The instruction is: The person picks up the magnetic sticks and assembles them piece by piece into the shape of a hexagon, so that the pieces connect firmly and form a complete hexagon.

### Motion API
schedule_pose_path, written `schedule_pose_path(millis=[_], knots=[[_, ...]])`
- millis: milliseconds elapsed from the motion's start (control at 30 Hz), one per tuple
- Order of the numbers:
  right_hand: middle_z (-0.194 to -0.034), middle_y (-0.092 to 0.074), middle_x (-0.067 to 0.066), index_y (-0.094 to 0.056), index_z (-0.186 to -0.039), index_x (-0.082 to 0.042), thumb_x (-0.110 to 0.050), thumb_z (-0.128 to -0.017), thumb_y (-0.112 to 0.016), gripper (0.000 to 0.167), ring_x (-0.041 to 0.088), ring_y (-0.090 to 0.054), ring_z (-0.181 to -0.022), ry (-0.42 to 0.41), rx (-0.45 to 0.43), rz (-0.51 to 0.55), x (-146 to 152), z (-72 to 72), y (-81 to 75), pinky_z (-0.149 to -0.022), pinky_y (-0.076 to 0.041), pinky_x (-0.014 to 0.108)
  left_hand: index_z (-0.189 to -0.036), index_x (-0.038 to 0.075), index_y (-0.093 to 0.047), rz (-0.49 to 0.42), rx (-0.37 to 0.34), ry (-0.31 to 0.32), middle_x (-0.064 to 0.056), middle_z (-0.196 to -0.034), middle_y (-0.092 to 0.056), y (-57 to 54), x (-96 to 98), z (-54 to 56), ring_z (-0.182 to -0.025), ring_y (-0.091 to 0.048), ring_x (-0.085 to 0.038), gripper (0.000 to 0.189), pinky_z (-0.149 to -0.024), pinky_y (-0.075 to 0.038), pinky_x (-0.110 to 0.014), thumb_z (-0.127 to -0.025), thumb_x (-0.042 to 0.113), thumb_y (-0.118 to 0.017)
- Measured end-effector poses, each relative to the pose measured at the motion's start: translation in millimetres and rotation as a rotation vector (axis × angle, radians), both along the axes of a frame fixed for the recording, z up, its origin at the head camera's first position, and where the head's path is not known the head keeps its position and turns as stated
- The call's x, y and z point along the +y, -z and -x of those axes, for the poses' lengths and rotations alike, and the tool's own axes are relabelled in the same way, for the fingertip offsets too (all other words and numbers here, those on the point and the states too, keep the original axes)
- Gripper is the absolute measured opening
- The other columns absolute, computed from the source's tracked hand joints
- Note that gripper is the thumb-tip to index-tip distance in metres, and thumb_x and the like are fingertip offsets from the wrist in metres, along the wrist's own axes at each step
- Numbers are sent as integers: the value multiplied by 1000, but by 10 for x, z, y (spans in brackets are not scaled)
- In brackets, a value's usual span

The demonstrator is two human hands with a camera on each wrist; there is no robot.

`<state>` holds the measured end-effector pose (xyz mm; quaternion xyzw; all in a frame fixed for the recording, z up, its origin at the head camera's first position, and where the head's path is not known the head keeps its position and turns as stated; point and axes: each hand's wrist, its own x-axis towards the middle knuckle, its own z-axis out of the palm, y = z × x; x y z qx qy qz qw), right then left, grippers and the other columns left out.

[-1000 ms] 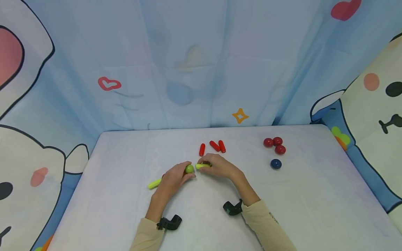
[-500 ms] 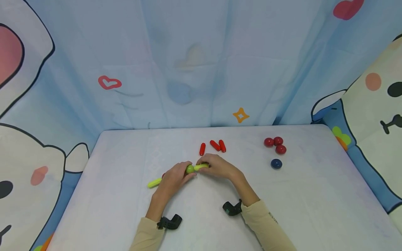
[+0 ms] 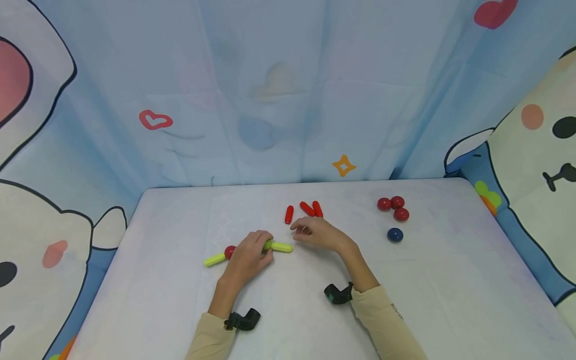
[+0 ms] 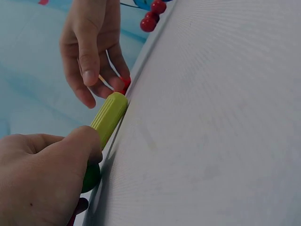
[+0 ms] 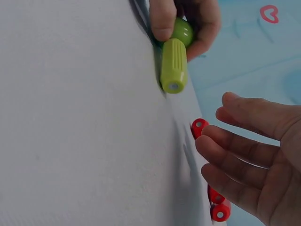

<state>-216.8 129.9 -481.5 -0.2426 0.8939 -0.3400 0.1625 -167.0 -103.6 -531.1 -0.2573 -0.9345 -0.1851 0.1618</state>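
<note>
My left hand (image 3: 247,256) pinches a green ball (image 5: 184,33) between thumb and fingers, low over the white table. From the ball's right side a ribbed yellow-green rod (image 3: 281,247) sticks out, touching it. Left of the hand, a red ball (image 3: 229,251) meets another yellow-green rod (image 3: 214,260); the hand hides what lies between the two balls. My right hand (image 3: 321,234) holds nothing, its fingers loosely bent, just right of the free rod end and near the red rods (image 3: 289,214). In the right wrist view the rod end (image 5: 174,86) shows a small metallic disc.
Three short red rods lie toward the back middle of the table (image 3: 450,260). At the back right sit three dark red balls (image 3: 398,202), with a dark blue ball (image 3: 395,235) in front of them. A printed blue curtain (image 3: 279,140) hangs behind the table.
My right hand brought the yellow-green rod against the green ball, let go, and moved away to the right. The joined pieces have shifted slightly, baring the red ball left of my left hand.
</note>
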Motion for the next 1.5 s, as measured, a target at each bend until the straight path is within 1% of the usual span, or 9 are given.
schedule_pose_path(millis=[133, 333, 433, 533, 700, 933, 1100, 1333, 1500], knots=[[-100, -68, 2, -66, -117, -8, -20, -91, -67, 28, 14, -61, -92, 19, -4, -3, 46, 20, -13, -82, -54, 28, -112, 16, -66, 25, -10, -10, 2, -112, -67, -3, -5, 2, -104, -61, -13, 24, -92, -53, -27, -87, 17, -67], [-103, -68, 3, -66, -118, -10, -22, -92, -66, 29, 17, -61, -96, 66, -14, -13, 136, 61, -14, -84, -55, 31, -123, 24, -64, 99, -27, -24, 4, -118, -65, -16, -3, -11, -107, -59, -13, 37, -89, -53, -30, -89, 36, -69], [-105, -68, 4, -65, -120, -10, -22, -92, -66, 30, 18, -61, -97, 90, -26, -11, 182, 73, -21, -85, -55, 33, -124, 27, -64, 111, -46, -34, 5, -119, -64, -14, 1, -12, -109, -59, -12, 38, -88, -53, -29, -89, 41, -67], [-107, -67, 5, -64, -121, -9, -23, -92, -65, 31, 20, -60, -99, 98, -34, -11, 216, 82, -27, -86, -55, 34, -122, 27, -64, 114, -52, -41, 6, -118, -64, -13, 4, -9, -108, -59, -12, 35, -87, -53, -28, -90, 41, -66], [-105, -67, 6, -64, -120, -8, -23, -93, -64, 31, 19, -60, -97, 93, -20, -10, 248, 90, -36, -85, -55, 33, -120, 25, -65, 117, -34, -44, 5, -118, -65, -10, 4, -6, -108, -59, -13, 33, -85, -53, -27, -90, 39, -67], [-103, -66, 6, -64, -120, -7, -22, -93, -64, 31, 18, -60, -94, 87, -14, 4, 261, 83, -42, -82, -55, 31, -120, 23, -64, 134, -12, -40, 4, -122, -63, 8, -2, 3, -112, -58, -13, 33, -90, -53, -28, -90, 37, -67], [-103, -67, 5, -64, -121, -7, -22, -93, -65, 32, 18, -60, -94, 99, -24, 2, 268, 76, -46, -83, -55, 31, -116, 20, -65, 101, 17, -41, 2, -125, -62, 22, -8, 2, -117, -57, -15, 31, -93, -52, -29, -88, 33, -70], [-105, -67, 7, -63, -122, -5, -22, -93, -64, 34, 21, -61, -98, 120, 7, 23, 311, 76, -58, -88, -55, 37, -117, 17, -65, 103, 59, -45, 2, -123, -63, 46, -16, 4, -115, -57, -14, 33, -95, -51, -27, -89, 33, -69], [-110, -66, 10, -63, -121, -2, -21, -93, -64, 34, 24, -61, -103, 157, 47, 61, 360, 80, -59, -92, -54, 42, -117, 17, -65, 91, 88, -47, 2, -121, -64, 60, -13, 12, -113, -58, -14, 33, -92, -53, -28, -89, 33, -69]])
